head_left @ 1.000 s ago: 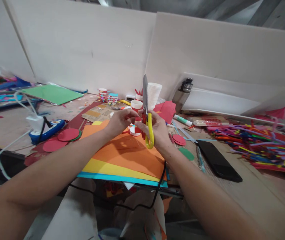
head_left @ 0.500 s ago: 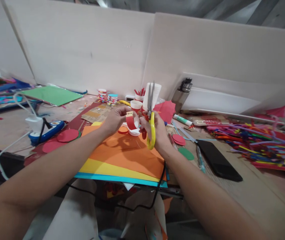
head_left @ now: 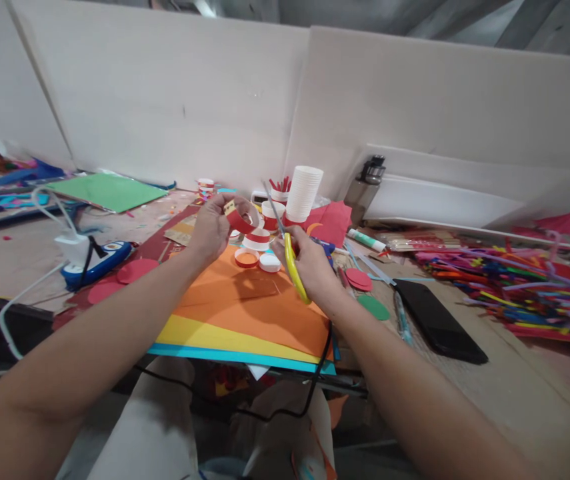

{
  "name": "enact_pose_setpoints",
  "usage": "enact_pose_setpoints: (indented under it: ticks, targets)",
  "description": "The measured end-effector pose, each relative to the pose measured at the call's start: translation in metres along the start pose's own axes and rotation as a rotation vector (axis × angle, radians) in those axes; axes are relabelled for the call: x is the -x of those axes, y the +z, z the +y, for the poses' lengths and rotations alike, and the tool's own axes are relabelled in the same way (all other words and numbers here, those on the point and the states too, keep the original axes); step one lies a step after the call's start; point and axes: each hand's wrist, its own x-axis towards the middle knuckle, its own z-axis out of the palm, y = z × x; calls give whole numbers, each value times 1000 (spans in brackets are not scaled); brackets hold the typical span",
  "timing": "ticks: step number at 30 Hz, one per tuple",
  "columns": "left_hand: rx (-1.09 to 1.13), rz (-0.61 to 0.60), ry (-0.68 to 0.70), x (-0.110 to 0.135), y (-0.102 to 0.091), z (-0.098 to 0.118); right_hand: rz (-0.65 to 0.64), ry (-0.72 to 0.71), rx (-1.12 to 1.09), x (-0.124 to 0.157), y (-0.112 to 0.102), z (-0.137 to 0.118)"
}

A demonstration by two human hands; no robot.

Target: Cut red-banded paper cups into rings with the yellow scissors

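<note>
My left hand (head_left: 215,225) pinches a red paper ring (head_left: 241,221) that has a tan patch with small dark marks. In my right hand (head_left: 309,263) is a pair of scissors with yellow handles (head_left: 292,263); the blades point up and to the left, apart from the ring. Below the hands, a red-and-white ring (head_left: 257,240), an orange-lined ring (head_left: 247,259) and a white piece (head_left: 269,263) sit around the far edge of the orange paper (head_left: 245,313). Behind the scissors stands a tall stack of white paper cups (head_left: 305,190).
A blue power strip (head_left: 97,263) is at the left, near red paper circles (head_left: 137,270). A black phone (head_left: 439,320), a green circle (head_left: 373,307) and a heap of pipe cleaners (head_left: 509,280) are at the right. A black cable (head_left: 309,393) hangs at the front edge.
My left hand has moved left and up with the red ring, away from the scissors. The scissors have tilted from upright to leaning left, uncovering the cup stack and the small rings.
</note>
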Motion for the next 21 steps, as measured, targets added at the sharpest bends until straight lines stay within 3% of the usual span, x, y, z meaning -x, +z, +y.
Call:
enact_pose_setpoints:
  ticks: [7, 21]
  targets:
    - [19, 47, 80, -8, -4, 2, -72, -75, 161, 3, -2, -7]
    - [12, 59, -15, -9, -6, 3, -77, -104, 271, 2, -3, -8]
